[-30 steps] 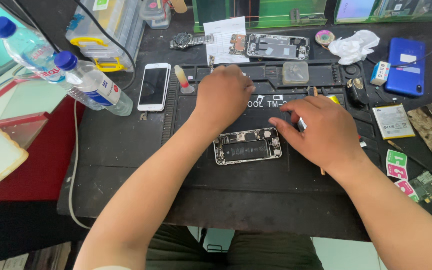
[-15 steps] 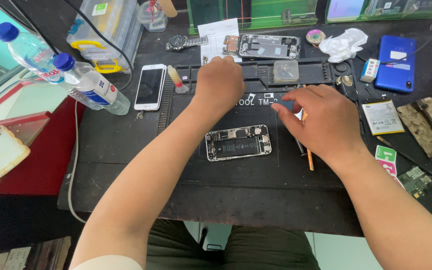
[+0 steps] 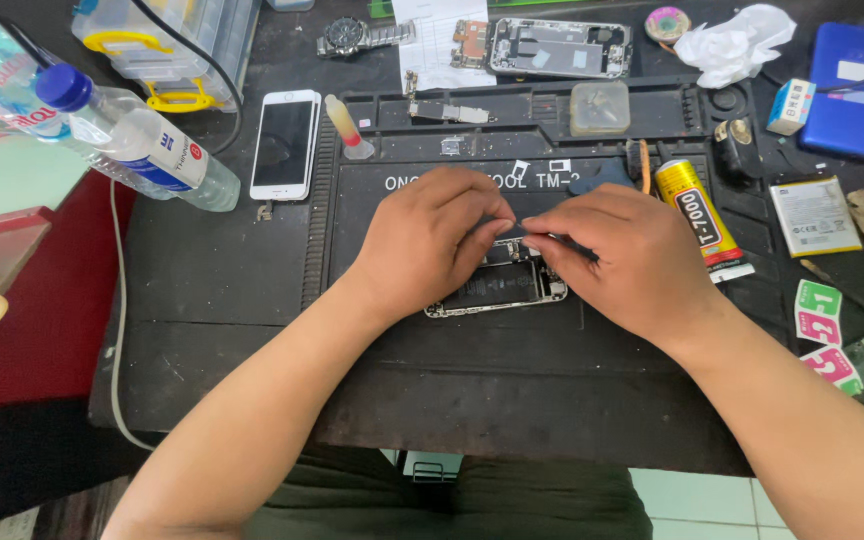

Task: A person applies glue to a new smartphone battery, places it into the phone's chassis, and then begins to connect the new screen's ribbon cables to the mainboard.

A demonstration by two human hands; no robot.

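Note:
An opened phone chassis (image 3: 497, 292), its battery and metal frame showing, lies on a black repair mat (image 3: 452, 350). My left hand (image 3: 432, 240) covers the phone's upper left, with fingers curled down onto its top edge. My right hand (image 3: 622, 250) comes in from the right, fingers pinched on what looks like a thin metal tool (image 3: 535, 241). Only the tool's tip shows between the two hands. The fingertips of both hands meet over the phone's upper end and hide that part.
A white phone (image 3: 285, 145) lies face up left of the mat, by two water bottles (image 3: 137, 140). A yellow glue tube (image 3: 697, 215), a loose battery (image 3: 814, 215) and a blue phone (image 3: 857, 90) lie to the right. Another opened phone (image 3: 557, 47) and a wristwatch (image 3: 352, 37) lie at the back.
My left hand has come down from the mat's upper part onto the phone. My right hand has moved left to meet it. The view is now closer.

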